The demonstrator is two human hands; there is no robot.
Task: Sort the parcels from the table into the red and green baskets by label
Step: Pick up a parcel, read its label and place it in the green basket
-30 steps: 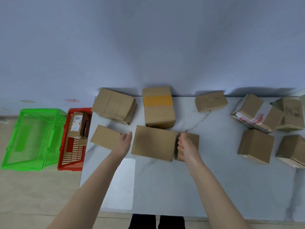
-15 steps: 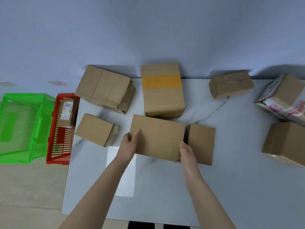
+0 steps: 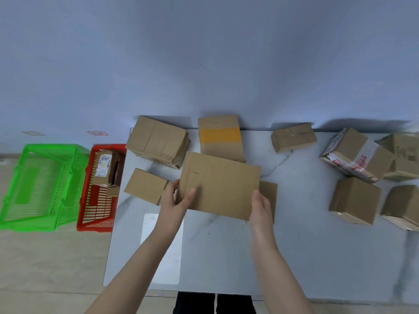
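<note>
**Gripping a flat parcel at both near corners**

In the head view, a wide, flat cardboard parcel is held over the middle of the table. It is apparently raised clear of it, and its far edge overlaps the yellow-taped parcel. The left hand is curled round the near left edge, with the thumb laid on the top face. The right hand is clamped on the near right corner, and a small parcel is partly hidden behind it. No label is seen on the upward face. The card is judged stiff, light and rather smooth, so a hold at two edges is favoured over a one-corner pinch, which could let it swing. The red basket, with a labelled parcel lodged in it, and the green basket are set on the floor to the left
</note>
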